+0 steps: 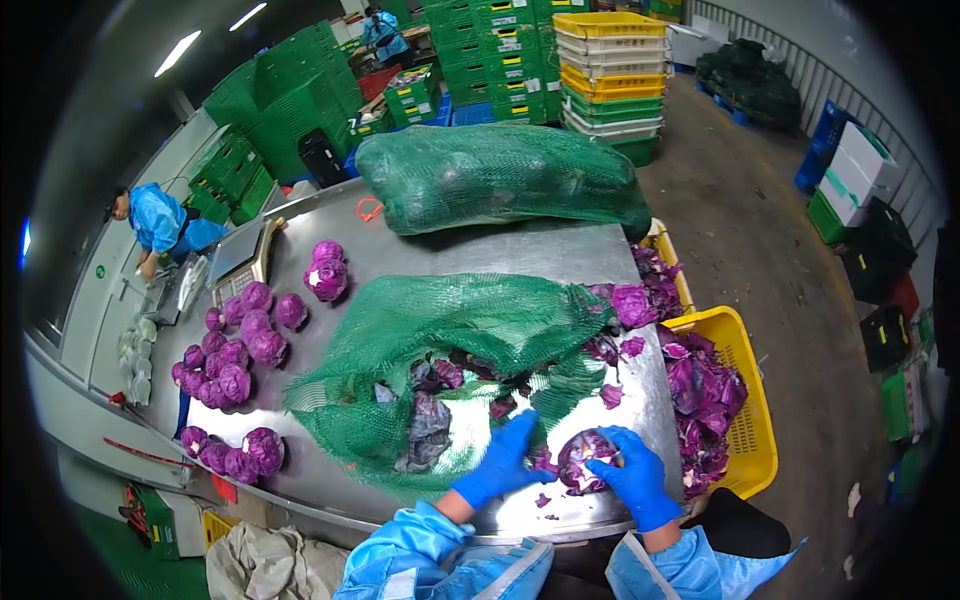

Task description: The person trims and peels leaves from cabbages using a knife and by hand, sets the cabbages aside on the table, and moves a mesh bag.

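Observation:
A red cabbage with a pale patch showing rests on the metal table near its front edge. My right hand, in a blue glove, grips it from the right with the fingers over its side. To the left, my gloved left hand has its fingers spread, the thumb reaching toward the cabbage; nothing shows in its grasp. Just beyond the left hand lies a slack green mesh bag, partly holding dark, loose leaves. Small purple leaf scraps are scattered around the cabbage.
Several red cabbages are grouped on the table's left, near a scale. A full green mesh sack lies across the back. At right, a yellow crate holds purple leaves. A co-worker is at far left.

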`<action>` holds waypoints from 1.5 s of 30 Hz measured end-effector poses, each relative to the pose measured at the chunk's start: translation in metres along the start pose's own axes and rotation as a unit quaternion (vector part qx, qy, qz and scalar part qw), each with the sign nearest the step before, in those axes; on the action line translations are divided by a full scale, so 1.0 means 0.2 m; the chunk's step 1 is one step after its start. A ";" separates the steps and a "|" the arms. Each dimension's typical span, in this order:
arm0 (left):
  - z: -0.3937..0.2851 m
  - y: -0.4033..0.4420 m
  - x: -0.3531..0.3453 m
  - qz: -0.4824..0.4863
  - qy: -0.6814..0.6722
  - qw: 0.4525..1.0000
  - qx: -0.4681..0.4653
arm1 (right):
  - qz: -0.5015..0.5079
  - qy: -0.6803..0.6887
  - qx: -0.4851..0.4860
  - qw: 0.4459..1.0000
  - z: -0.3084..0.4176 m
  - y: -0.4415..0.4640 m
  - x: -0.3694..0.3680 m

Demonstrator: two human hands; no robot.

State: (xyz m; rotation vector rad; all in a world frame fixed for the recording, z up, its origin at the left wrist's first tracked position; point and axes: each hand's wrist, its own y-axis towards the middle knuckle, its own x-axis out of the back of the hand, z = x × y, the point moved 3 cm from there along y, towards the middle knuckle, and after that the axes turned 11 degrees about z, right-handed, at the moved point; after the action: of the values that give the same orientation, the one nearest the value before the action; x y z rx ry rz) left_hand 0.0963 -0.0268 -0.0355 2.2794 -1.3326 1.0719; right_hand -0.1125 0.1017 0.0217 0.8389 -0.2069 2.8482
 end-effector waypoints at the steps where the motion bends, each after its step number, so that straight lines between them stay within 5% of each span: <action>1: 0.12 -0.03 0.08 -0.037 0.048 0.998 0.019 | 0.004 0.004 0.004 1.000 0.03 0.01 0.00; 3: 0.28 -0.02 0.31 -0.012 0.029 0.991 0.131 | -0.039 -0.036 -0.109 0.993 0.07 0.00 0.02; 5: 0.61 0.01 0.35 -0.115 0.048 0.984 0.123 | -0.059 -0.038 -0.107 0.992 0.07 0.00 0.00; 7: 0.59 0.07 0.45 -0.126 0.136 0.954 0.237 | -0.074 -0.041 -0.143 0.986 0.10 0.01 0.01; 9: 0.21 0.10 0.57 -0.044 0.217 0.922 0.319 | -0.092 -0.059 -0.129 0.986 0.05 0.01 0.00; 11: -0.23 0.02 0.59 -0.184 0.286 0.925 0.169 | -0.091 -0.075 -0.176 0.977 0.02 0.02 0.02; 14: -0.60 -0.06 0.45 -0.296 0.122 0.942 -0.097 | -0.117 -0.018 -0.179 0.977 -0.14 0.03 0.01; 16: -0.70 0.00 0.28 -0.158 -0.066 0.974 -0.146 | -0.142 0.024 -0.158 0.977 -0.20 0.04 0.01; 20: -0.53 0.23 -0.11 -0.089 -0.089 0.992 -0.007 | -0.115 0.043 -0.193 0.974 -0.10 0.02 0.05; 26: -0.53 0.27 -0.02 0.025 -0.023 0.998 0.047 | -0.116 0.054 -0.107 0.986 -0.16 0.01 0.02; 37: -0.39 0.24 -0.10 -0.012 -0.079 0.997 0.014 | -0.053 0.059 -0.080 0.994 -0.15 0.02 -0.01; 45: -0.55 0.28 -0.13 0.011 -0.034 0.992 0.118 | -0.063 -0.021 -0.053 0.996 0.01 -0.05 0.03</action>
State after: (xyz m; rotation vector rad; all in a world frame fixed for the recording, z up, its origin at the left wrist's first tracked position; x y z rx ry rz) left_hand -0.0077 0.0237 0.0141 2.4961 -1.3219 1.2282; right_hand -0.1146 0.1111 0.0285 0.8577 -0.2950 2.6791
